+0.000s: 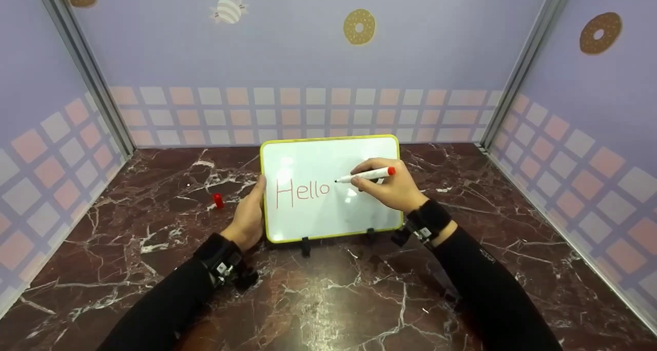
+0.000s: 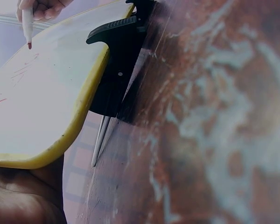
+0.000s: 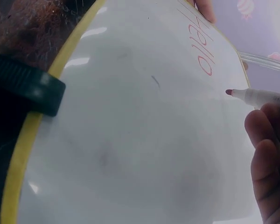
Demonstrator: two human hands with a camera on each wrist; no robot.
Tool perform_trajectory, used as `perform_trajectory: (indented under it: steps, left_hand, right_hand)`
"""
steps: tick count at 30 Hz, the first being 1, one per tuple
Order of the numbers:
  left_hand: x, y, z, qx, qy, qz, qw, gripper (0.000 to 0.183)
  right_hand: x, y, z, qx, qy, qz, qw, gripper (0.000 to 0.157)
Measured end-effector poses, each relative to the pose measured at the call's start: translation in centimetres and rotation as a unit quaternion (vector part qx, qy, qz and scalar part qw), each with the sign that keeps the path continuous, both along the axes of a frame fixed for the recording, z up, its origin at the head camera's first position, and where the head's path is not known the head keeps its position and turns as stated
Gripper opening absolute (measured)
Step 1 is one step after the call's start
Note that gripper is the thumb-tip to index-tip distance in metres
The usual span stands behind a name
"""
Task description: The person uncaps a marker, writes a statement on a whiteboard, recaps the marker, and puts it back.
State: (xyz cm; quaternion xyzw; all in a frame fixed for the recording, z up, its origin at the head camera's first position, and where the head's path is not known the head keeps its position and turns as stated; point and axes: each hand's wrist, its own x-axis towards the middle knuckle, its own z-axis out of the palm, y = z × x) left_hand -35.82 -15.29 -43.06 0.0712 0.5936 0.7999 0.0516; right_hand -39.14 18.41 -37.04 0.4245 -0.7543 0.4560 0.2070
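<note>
A small whiteboard (image 1: 333, 217) with a yellow rim leans upright on a black stand (image 2: 112, 70), and "Hello" is written on it in red. My right hand (image 1: 392, 189) pinches a white marker (image 1: 372, 174) with a red end. The marker's red tip (image 3: 229, 92) is just right of the "o"; whether it touches the board I cannot tell. At the board's left edge, my left hand (image 1: 248, 218) grips the frame, its thumb along the side and its other fingers mostly hidden behind. A red marker cap (image 1: 218, 201) lies on the table, left of that hand.
The dark red marbled table (image 1: 328, 299) runs back to a lilac wall (image 1: 297, 58) with checked squares and doughnut pictures. Side panels (image 1: 580, 135) with metal corner posts stand left and right. Two black clips (image 1: 306, 247) hold the board's lower edge.
</note>
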Motion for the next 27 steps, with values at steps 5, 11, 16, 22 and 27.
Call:
perform_trajectory:
  steps: [5, 11, 16, 22, 27]
  left_hand:
    - [-0.06, 0.05, -0.03, 0.003, -0.001, 0.007, 1.0000, 0.070]
    - [0.01, -0.02, 0.01, 0.000, -0.002, 0.004, 1.0000, 0.071]
    - [0.05, -0.08, 0.02, 0.004, -0.004, 0.004, 1.0000, 0.071]
    - [-0.01, -0.18, -0.07, -0.003, -0.003, 0.001, 1.0000, 0.074]
    - [-0.02, -0.20, -0.10, -0.008, 0.003, -0.002, 1.0000, 0.072]
  right_hand:
    - [-0.10, -0.06, -0.13, 0.005, 0.010, 0.000, 1.000, 0.011]
    - [-0.13, -0.03, -0.20, 0.002, 0.006, -0.004, 1.000, 0.011]
    - [-0.13, -0.05, -0.25, 0.002, 0.000, -0.005, 1.000, 0.012]
    - [-0.11, -0.05, -0.25, 0.001, 0.003, -0.005, 1.000, 0.012]
    - [-0.07, -0.04, -0.20, 0.001, 0.004, -0.001, 1.000, 0.012]
